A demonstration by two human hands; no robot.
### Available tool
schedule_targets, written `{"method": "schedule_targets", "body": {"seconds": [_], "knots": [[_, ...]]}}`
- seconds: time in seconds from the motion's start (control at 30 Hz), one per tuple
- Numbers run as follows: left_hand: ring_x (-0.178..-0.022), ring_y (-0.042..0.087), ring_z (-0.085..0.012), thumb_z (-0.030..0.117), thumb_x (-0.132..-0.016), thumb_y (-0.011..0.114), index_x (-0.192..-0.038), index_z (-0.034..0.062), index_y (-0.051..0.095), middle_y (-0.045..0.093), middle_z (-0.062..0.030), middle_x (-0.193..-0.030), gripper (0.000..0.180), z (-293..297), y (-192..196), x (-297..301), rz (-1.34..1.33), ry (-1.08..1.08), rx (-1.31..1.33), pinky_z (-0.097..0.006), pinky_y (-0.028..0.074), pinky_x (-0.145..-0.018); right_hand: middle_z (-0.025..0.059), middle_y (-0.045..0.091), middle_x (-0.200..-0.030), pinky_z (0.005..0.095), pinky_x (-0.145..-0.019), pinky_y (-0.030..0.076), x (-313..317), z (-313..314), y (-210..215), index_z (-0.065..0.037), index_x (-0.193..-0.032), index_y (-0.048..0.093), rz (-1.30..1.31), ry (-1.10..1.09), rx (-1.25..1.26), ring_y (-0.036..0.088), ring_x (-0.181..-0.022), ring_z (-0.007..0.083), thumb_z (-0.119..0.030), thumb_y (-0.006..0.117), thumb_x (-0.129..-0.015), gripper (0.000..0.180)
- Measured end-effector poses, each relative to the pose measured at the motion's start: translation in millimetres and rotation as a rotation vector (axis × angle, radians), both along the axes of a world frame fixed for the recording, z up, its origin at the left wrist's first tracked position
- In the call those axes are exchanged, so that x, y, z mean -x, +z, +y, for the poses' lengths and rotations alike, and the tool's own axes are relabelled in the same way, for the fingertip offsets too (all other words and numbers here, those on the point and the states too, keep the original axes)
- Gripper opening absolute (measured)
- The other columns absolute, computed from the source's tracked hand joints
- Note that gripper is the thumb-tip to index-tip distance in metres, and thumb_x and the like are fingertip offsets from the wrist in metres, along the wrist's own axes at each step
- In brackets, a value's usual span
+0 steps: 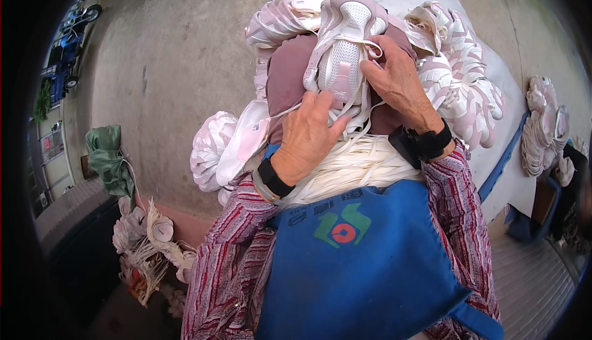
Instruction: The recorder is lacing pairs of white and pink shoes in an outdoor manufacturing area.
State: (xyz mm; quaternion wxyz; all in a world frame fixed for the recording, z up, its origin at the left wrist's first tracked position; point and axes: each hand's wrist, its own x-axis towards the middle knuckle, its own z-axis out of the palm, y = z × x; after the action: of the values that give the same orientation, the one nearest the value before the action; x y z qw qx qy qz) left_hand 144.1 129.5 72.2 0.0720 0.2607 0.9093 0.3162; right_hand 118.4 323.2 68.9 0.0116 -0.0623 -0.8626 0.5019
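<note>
A pale pink and white shoe upper (pixel 346 62) with a mesh tongue lies on a mauve cushion (pixel 285 78) in front of me. White shoelace runs through its eyelets and loops over the tongue. My left hand (pixel 310 131) is at the tongue's near end, its fingers closed on a shoelace that trails out to the left. On the upper's right edge, my right hand (pixel 401 84) pinches the lace between thumb and forefinger; the exact grip is partly hidden. A thick bundle of white shoelaces (pixel 361 164) rests on my lap, just below both hands.
Stacked pink and white uppers (pixel 462 84) sit at the right on a pale sheet (pixel 502 93). More uppers lie behind the cushion and in a fanned stack (pixel 213 149) at left. A green bag (pixel 110 158) and hanging uppers (pixel 145 238) are farther left. A blue apron (pixel 364 266) covers me.
</note>
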Motion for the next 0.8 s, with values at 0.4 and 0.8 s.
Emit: {"method": "schedule_targets", "body": {"seconds": [0.4,0.8], "knots": [[-0.072,0.058,-0.0314,0.009,-0.079,0.066,-0.086,0.0037,0.058,0.054,-0.012,-0.081,0.013,-9,2,0,-0.085,-0.024,0.018,-0.04,0.045,-0.062,0.0221,0.063,-0.086,0.0368,-0.072,0.049,0,2,2,0.008,-0.109,0.054,-0.005,0.021,-0.011,0.063,-0.078,0.0315,-0.017,0.055,-0.08,0.038],[-0.066,0.05,-0.0292,0.008,-0.077,0.065,-0.074,0.0007,0.051,0.047,-0.0117,-0.072,0.016,-87,65,1,-0.572,-0.175,0.092,-0.036,0.039,-0.058,0.0077,0.057,-0.086,0.0267,-0.069,0.045,2,-3,-8,0.003,-0.111,0.054,0.051,0.093,0.002,0.052,-0.075,0.0148,-0.012,0.054,-0.084,0.031]]}}
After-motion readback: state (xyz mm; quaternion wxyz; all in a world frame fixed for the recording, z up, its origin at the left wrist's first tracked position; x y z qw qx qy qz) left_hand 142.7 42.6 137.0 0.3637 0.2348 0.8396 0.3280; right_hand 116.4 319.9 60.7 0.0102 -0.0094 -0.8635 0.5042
